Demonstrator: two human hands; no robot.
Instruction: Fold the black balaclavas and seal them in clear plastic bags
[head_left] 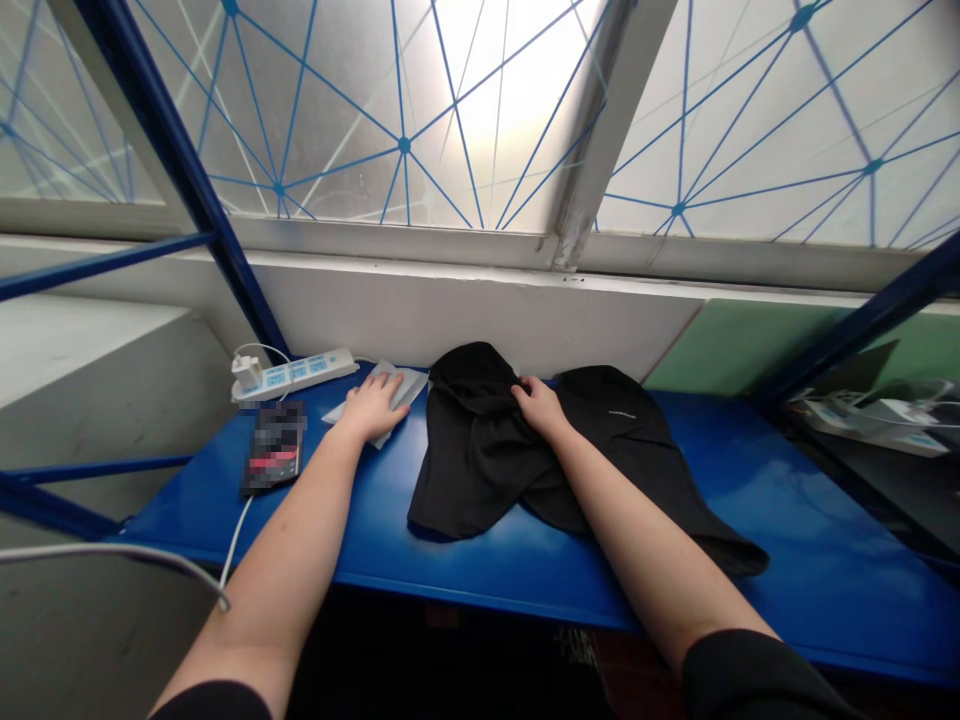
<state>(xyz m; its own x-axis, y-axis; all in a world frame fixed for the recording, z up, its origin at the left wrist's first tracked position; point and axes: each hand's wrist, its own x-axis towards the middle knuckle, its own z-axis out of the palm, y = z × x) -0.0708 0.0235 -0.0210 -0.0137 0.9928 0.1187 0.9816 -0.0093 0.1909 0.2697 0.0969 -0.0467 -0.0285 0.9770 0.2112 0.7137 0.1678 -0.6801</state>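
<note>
In the head view, with a clock face laid over the blue tabletop (375,540) and twelve toward the window, the black garment (480,470) is found spread in loose folds from the centre out to about four o'clock. Its upper fold, just past twelve, is gripped narrowly between thumb and fingers by the right hand (540,405). At ten o'clock a pale packet (409,390) is covered by the left hand (375,402), laid flat with fingers spread wide; whether the packet is pressed or only touched cannot be told. Beyond it, also near ten, the white power strip (322,370) is seen, and at nine a dark device (274,450), from which a white cable (238,530) is led down near the left forearm. That cable could well be caught by the forearm if the arm were drawn back, and the device dragged along. The packet might be slid or creased by a sideways push of the flat palm. Because the cloth is pinched at one spot only, it would probably be bunched by a sharp pull, and its lower parts could be drawn over the edge at six.
</note>
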